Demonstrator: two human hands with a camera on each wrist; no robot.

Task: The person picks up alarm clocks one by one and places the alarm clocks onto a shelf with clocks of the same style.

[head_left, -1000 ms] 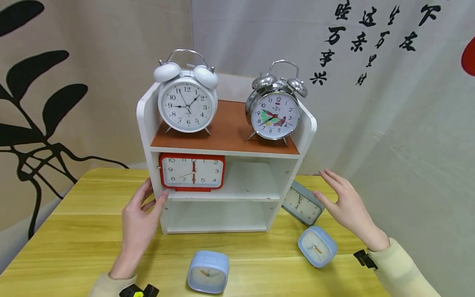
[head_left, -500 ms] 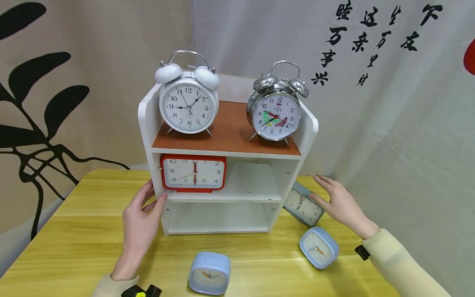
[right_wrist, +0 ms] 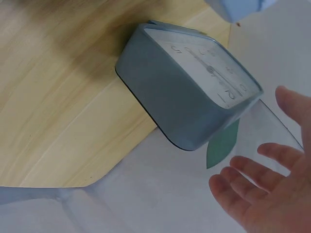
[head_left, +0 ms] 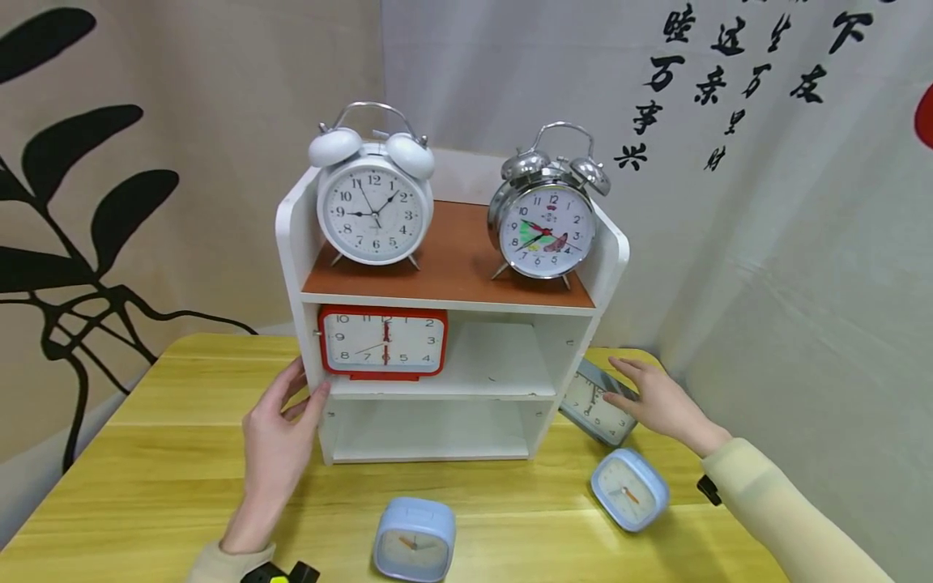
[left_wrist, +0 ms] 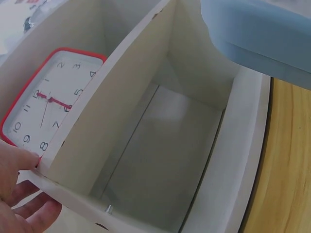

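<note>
In the head view a white shelf unit (head_left: 437,387) with a brown top stands on the wooden table. My left hand (head_left: 280,433) holds its left side panel, thumb at the front edge and fingers along the outer side. Beside that thumb, a red rectangular clock (head_left: 383,342) sits in the middle compartment; the left wrist view shows the same red clock (left_wrist: 51,99). My right hand (head_left: 666,405) hovers by a grey rectangular clock (head_left: 598,405), partly hidden behind the shelf's right side. In the right wrist view, spread fingers (right_wrist: 238,194) are apart from the grey clock (right_wrist: 180,92).
On the shelf top stand a white twin-bell alarm clock (head_left: 375,206) and a silver one (head_left: 548,219). Two small light-blue clocks lie in front: one (head_left: 415,538) near the middle, another (head_left: 630,490) at the right, close to my right forearm. A curtain wall rises behind.
My right hand has moved left and slightly down, closer to the grey clock. The left hand stays at the shelf's side. The head view has shifted slightly.
</note>
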